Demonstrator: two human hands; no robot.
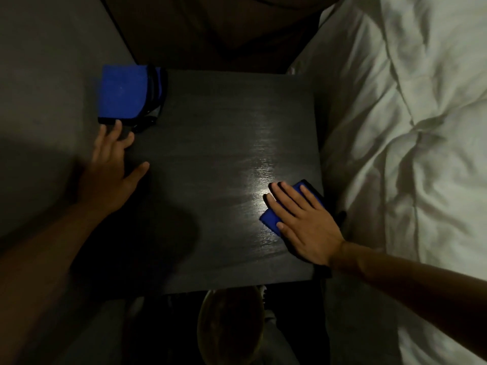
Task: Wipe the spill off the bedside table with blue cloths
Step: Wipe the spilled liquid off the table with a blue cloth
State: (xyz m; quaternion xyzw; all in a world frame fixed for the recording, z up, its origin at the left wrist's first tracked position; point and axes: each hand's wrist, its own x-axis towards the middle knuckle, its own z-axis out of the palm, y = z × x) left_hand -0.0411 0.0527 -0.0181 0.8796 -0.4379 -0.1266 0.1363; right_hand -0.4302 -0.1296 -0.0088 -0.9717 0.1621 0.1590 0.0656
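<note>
Two blue cloths, two hands, one bedside table (210, 154).
Right hand (305, 222) flat, pressing folded cloth (271, 219); left hand (110, 167) released beside cloth stack (123, 93).

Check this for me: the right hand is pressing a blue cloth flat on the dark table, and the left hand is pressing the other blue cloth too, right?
Not quite. In the head view the left hand lies bare on the table, just short of the folded blue cloth. The right hand does press a blue cloth flat.
</note>
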